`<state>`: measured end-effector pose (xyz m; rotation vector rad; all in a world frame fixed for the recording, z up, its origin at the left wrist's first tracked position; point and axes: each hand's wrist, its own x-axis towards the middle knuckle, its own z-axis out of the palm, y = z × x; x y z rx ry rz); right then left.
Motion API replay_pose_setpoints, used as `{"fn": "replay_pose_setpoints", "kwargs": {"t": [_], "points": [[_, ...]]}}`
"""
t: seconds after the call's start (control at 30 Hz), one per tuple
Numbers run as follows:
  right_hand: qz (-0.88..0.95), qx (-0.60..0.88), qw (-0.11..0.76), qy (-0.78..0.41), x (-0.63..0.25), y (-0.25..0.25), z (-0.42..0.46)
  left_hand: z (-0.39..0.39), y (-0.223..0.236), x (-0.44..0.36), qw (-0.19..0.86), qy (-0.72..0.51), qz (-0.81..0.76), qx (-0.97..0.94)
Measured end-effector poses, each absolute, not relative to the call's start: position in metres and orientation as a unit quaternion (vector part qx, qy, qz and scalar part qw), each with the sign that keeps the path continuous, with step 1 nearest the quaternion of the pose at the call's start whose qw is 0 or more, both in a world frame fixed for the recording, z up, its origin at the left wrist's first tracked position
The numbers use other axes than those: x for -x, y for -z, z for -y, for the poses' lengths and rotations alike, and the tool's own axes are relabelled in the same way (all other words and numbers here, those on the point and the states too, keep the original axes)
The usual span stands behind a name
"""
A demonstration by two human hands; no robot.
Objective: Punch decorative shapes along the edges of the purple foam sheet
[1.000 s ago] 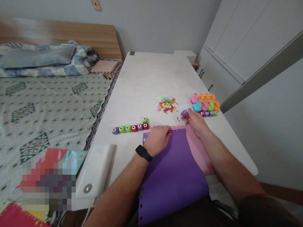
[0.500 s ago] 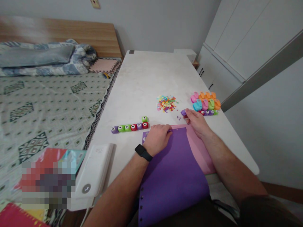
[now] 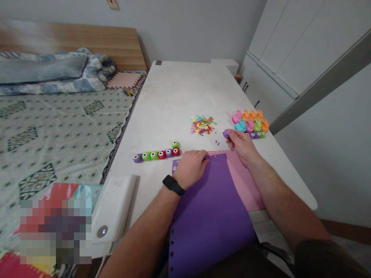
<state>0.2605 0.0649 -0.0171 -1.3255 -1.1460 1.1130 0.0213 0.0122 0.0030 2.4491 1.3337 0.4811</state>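
Left hand closed, fingers curled over the top edge of the purple sheet; the sheet runs from under that hand back toward the body, lower part bowed, small holes along its left side. Pink sheet lies partly under it, between the left hand and the right forearm. Right hand narrow, a small purple punch pinched at the fingertips; which way its slot faces, cannot tell. Few purple bits on the tabletop just beside the right hand, confetti pile beyond both hands, larger punches past the right hand, row of small punches left of the left hand. Handling, my guess: purple sheet light, thin, bendy, creases or tears near holes; best held flat by the top edge, near the spot worked. Punch looks like hard, smooth plastic, could slip; grip its sides, thumb on top.
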Motion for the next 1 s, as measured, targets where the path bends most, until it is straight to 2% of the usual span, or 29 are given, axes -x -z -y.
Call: {"fn": "replay_pose_setpoints", "kwargs": {"t": [0.1, 0.37, 0.6, 0.8, 1.0], "points": [[0.473, 0.549, 0.517, -0.457, -0.265, 0.015, -0.067, -0.012, -0.002, -0.021, 0.154, -0.169, -0.466, -0.855], [0.410, 0.504, 0.613, -0.449, -0.283, -0.011, -0.073, -0.013, -0.005, -0.022, 0.158, -0.170, -0.469, -0.852], [0.347, 0.500, 0.702, -0.370, -0.360, -0.027, -0.076, -0.012, -0.006, -0.022, 0.163, -0.172, -0.460, -0.856], [0.312, 0.572, 0.693, -0.309, -0.425, -0.001, -0.078, -0.011, -0.005, -0.022, 0.160, -0.174, -0.466, -0.853], [0.305, 0.637, 0.650, -0.280, -0.443, 0.028, -0.080, -0.011, -0.007, -0.023, 0.159, -0.169, -0.464, -0.855]]}}
